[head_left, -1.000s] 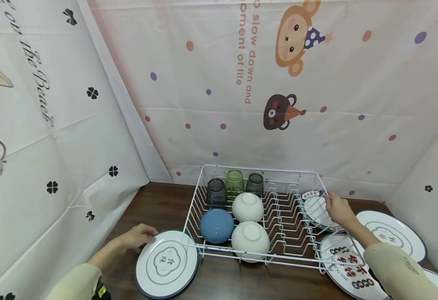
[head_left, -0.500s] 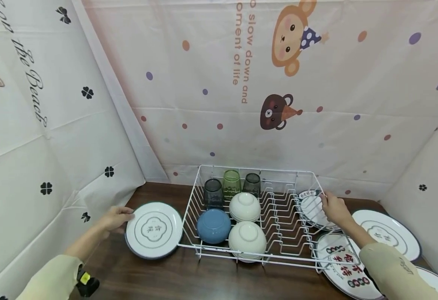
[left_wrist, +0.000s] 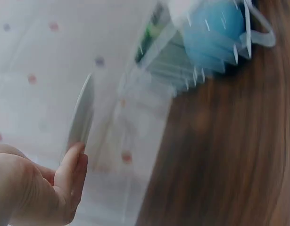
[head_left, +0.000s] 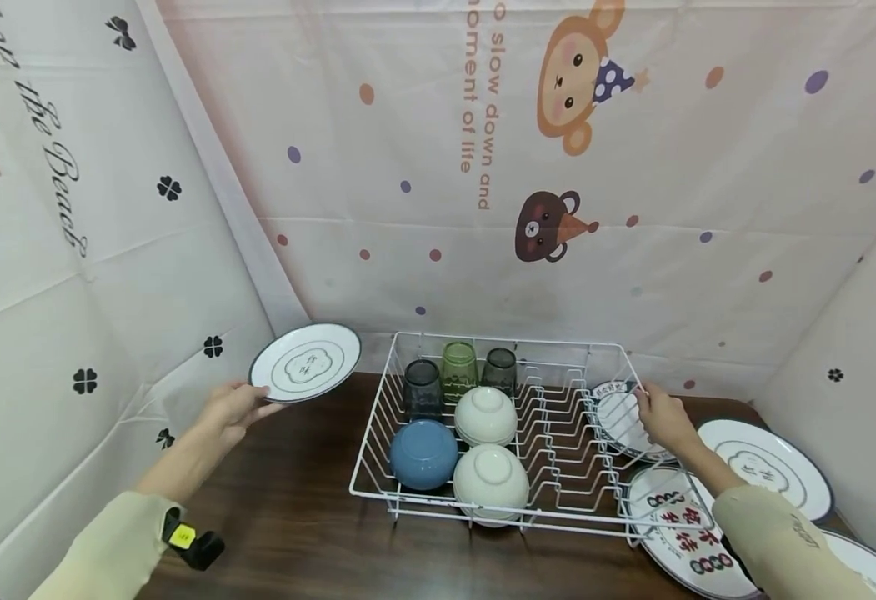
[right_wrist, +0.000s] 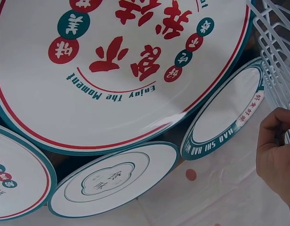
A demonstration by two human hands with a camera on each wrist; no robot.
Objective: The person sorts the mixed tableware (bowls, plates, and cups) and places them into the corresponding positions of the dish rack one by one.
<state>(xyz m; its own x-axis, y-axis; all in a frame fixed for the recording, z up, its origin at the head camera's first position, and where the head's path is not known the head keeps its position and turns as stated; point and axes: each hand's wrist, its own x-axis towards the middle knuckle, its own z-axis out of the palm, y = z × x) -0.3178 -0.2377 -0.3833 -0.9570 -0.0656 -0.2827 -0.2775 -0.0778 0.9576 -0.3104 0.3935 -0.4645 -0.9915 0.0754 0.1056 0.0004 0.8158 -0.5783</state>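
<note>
My left hand [head_left: 232,410] pinches the rim of a white plate [head_left: 306,363] with a dark edge and a grey central motif. The plate is raised and tilted at the back left, to the left of the white wire dish rack [head_left: 453,504]; the left wrist view shows the plate [left_wrist: 82,115] nearly edge-on. With curled fingers my right hand [head_left: 666,419] grips the rack's right side wire. The rack holds upturned glasses [head_left: 458,372], two white bowls [head_left: 491,475] and a blue bowl [head_left: 423,454], all in its left half. Its right half has bare slots.
Right of the rack lie a small plate [head_left: 628,422] with a patterned rim, a large plate [head_left: 681,529] with red characters, another white plate [head_left: 768,462] and a partly cut-off plate [head_left: 868,567]. Patterned sheets [head_left: 377,167] hang behind the dark wooden table [head_left: 295,533].
My left hand has lifted the plate from beside the rack's front left corner up toward the back left, and the plate now tilts. The right hand stays on the rack.
</note>
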